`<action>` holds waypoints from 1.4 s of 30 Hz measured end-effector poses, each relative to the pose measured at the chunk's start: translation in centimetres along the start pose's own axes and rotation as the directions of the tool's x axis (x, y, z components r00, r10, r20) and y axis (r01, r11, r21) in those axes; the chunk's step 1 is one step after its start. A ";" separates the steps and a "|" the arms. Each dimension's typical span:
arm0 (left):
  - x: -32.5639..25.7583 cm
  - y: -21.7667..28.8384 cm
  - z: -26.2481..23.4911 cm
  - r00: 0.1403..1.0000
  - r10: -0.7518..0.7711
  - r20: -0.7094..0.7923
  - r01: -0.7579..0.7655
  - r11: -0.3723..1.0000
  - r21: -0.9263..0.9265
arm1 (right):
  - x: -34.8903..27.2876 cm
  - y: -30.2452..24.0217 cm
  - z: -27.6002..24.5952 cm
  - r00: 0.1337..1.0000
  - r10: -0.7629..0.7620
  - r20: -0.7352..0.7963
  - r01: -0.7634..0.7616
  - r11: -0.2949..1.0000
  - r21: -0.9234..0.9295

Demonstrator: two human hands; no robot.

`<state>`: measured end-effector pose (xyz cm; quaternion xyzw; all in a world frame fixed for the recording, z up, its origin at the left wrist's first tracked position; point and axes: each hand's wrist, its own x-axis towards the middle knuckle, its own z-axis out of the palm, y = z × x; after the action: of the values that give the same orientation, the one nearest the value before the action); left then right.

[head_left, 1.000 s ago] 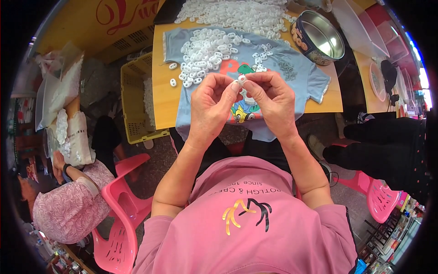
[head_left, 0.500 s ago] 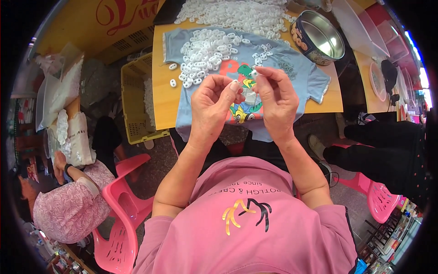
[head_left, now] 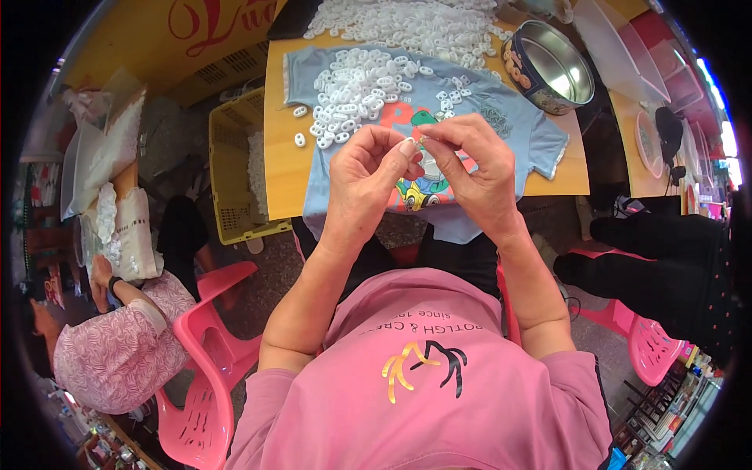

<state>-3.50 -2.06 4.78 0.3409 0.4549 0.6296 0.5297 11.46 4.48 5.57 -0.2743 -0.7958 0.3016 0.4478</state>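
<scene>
The left hand (head_left: 364, 172) and right hand (head_left: 479, 174) lean inward over the shirt (head_left: 533, 137), almost meeting. The left thumb and forefinger pinch a white piece (head_left: 417, 146); its direction and long axis are too hidden. Whether the right holds something, I cannot tell.

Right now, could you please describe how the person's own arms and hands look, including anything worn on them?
The left hand and right hand are both bare: no glove, watch or bracelet shows. The forearms are uncovered as well. The pink left sleeve and pink right sleeve are short, belonging to a pink shirt with dark lettering and a gold and black branching mark.
</scene>
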 end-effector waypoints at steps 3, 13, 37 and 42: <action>0.0 0.1 0.0 1.000 -0.011 0.009 0.011 1.000 -0.010 | 0.1 0.5 -0.2 0.996 -0.091 0.011 0.091 0.995 -0.044; 0.1 -0.2 0.2 1.000 0.008 0.019 -0.007 0.996 -0.086 | -0.8 0.2 0.3 0.990 0.136 0.033 -0.139 0.978 0.155; 0.3 -0.8 -0.1 0.999 -0.033 0.027 0.037 0.987 -0.158 | -1.6 0.3 0.7 0.902 0.429 0.040 -0.378 0.742 0.553; 0.2 -0.8 -0.1 0.999 -0.025 0.026 0.029 0.985 -0.167 | -1.4 -0.2 0.7 0.907 0.416 0.066 -0.376 0.729 0.572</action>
<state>-3.33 -1.88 3.96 0.2962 0.3987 0.6542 0.5704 11.48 3.19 4.67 -0.3003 -0.5757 0.6053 0.4605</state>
